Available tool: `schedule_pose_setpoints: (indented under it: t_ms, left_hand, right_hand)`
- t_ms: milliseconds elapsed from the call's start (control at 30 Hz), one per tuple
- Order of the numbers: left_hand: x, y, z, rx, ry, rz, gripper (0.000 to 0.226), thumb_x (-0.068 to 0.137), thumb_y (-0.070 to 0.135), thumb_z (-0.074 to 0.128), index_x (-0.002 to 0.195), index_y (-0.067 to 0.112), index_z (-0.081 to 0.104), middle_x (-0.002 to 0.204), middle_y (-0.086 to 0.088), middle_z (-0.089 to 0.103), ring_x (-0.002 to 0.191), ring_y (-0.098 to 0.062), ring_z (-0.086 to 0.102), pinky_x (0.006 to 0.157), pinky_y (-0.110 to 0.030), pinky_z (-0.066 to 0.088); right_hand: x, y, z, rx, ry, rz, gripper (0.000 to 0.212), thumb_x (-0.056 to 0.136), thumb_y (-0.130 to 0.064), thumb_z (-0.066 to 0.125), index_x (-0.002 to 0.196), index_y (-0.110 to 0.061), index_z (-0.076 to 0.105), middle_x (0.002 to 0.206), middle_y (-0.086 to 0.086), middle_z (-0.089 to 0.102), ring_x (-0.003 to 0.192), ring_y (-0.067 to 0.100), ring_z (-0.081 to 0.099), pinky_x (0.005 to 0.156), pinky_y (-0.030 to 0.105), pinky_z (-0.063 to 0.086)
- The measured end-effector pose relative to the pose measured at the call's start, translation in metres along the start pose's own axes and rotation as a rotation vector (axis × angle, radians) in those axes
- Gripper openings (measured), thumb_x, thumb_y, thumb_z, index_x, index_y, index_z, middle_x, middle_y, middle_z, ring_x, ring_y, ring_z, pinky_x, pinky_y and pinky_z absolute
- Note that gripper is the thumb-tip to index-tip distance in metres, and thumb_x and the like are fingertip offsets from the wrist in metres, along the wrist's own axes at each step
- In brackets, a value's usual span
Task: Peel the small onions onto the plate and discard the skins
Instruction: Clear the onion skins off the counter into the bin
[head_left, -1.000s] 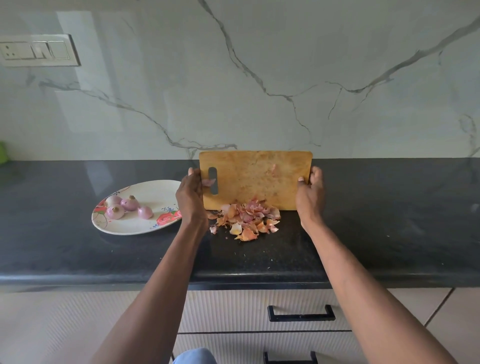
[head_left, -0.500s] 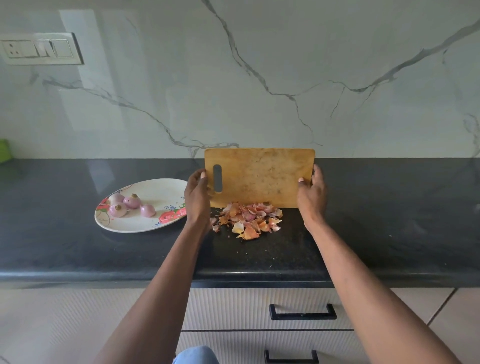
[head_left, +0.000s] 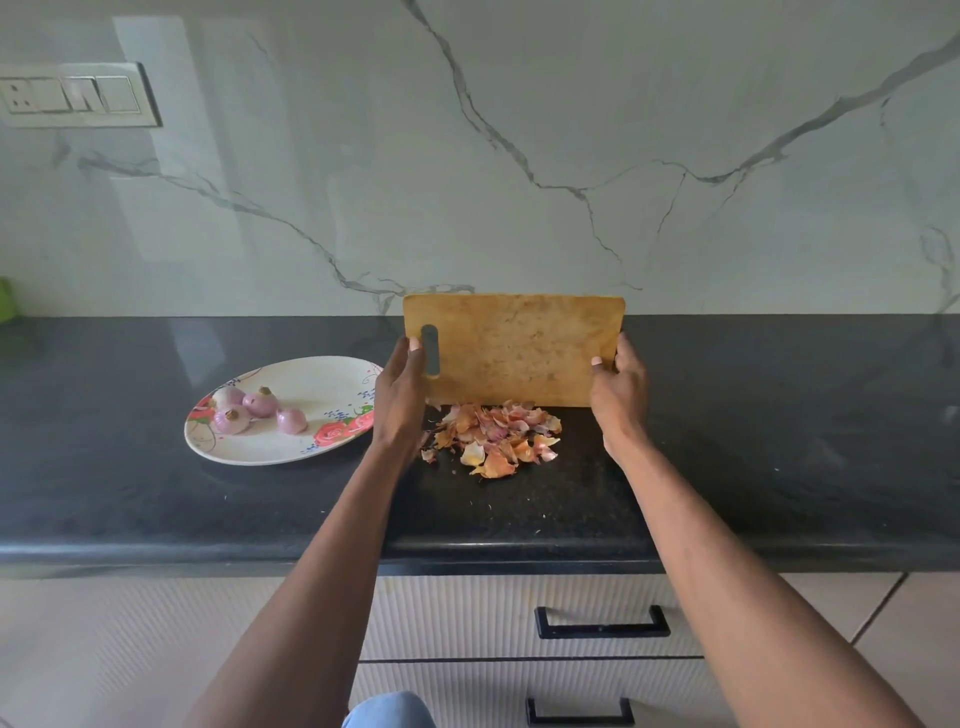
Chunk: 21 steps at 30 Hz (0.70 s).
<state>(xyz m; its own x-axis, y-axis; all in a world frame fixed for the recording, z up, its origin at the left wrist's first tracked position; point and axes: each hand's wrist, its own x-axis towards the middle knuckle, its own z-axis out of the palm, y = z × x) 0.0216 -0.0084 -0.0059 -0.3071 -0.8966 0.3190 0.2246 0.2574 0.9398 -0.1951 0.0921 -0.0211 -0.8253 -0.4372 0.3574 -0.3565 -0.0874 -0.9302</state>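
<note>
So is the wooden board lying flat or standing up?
Standing up. The cutting board is tipped on its long edge on the counter, the left hand and right hand gripping its sides, onion skins heaped before it.

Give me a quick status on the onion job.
Left hand and right hand grip the cutting board upright. Skins piled on counter. Four peeled onions on plate. Nothing blocking.
</note>
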Motion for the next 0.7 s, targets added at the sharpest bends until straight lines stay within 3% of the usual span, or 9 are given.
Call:
schedule_pose_setpoints:
  t_ms: [67,167,300,433,600,700]
  left_hand:
    - [0.0018,-0.0005,-0.0019,0.033,-0.013,0.019,0.058,0.102,0.058,0.039,0.15,0.027,0.047,0.146,0.003,0.056,0.133,-0.018,0.051,0.106,-0.038,0.044]
    - [0.0054,0.0003,-0.0022,0.035,-0.019,-0.025,0.052,0.106,0.051,0.035,0.151,0.027,0.045,0.147,0.001,0.054,0.135,-0.02,0.048,0.107,-0.042,0.039]
    - [0.0045,0.0015,-0.0034,0.049,-0.02,-0.002,0.049,0.107,0.045,0.036,0.15,0.023,0.045,0.147,0.0,0.054,0.134,-0.02,0.049,0.104,-0.036,0.044]
    - [0.001,0.0036,-0.0037,0.043,0.005,-0.002,0.064,0.097,0.059,0.038,0.141,0.014,0.053,0.139,-0.015,0.057,0.134,-0.038,0.046,0.11,-0.056,0.037]
    - [0.0017,0.0022,-0.006,-0.006,0.0,-0.013,0.057,0.094,0.06,0.041,0.137,0.026,0.059,0.134,0.001,0.064,0.131,-0.022,0.053,0.111,-0.045,0.04]
    - [0.001,0.0016,-0.005,0.004,-0.065,-0.032,0.056,0.095,0.061,0.04,0.142,0.033,0.053,0.142,0.007,0.059,0.136,-0.018,0.049,0.113,-0.045,0.037]
  right_hand:
    - [0.0038,0.0042,0.0007,-0.013,-0.013,-0.012,0.053,0.103,-0.01,0.05,0.153,-0.022,0.038,0.154,0.0,0.045,0.139,0.016,0.045,0.105,0.025,0.037]
    - [0.0056,0.0053,0.0014,-0.015,-0.073,0.005,0.061,0.101,-0.008,0.05,0.156,-0.023,0.03,0.157,0.0,0.041,0.141,0.018,0.043,0.109,0.026,0.036]
    - [0.0023,0.0023,0.0001,-0.064,-0.092,-0.003,0.063,0.103,-0.007,0.048,0.158,-0.023,0.023,0.16,-0.001,0.034,0.141,0.019,0.041,0.1,0.022,0.034]
    - [0.0019,0.002,-0.0009,-0.113,-0.074,-0.019,0.064,0.103,-0.007,0.048,0.159,-0.023,0.021,0.161,0.0,0.034,0.142,0.022,0.041,0.098,0.025,0.038]
    - [-0.0003,0.0002,-0.0004,-0.114,-0.098,-0.017,0.066,0.102,-0.004,0.047,0.159,-0.024,0.02,0.162,-0.001,0.032,0.142,0.02,0.041,0.094,0.02,0.036]
    - [-0.0004,0.0008,-0.0004,-0.15,-0.129,-0.014,0.07,0.102,-0.003,0.047,0.16,-0.025,0.015,0.163,-0.001,0.028,0.142,0.022,0.04,0.092,0.021,0.035]
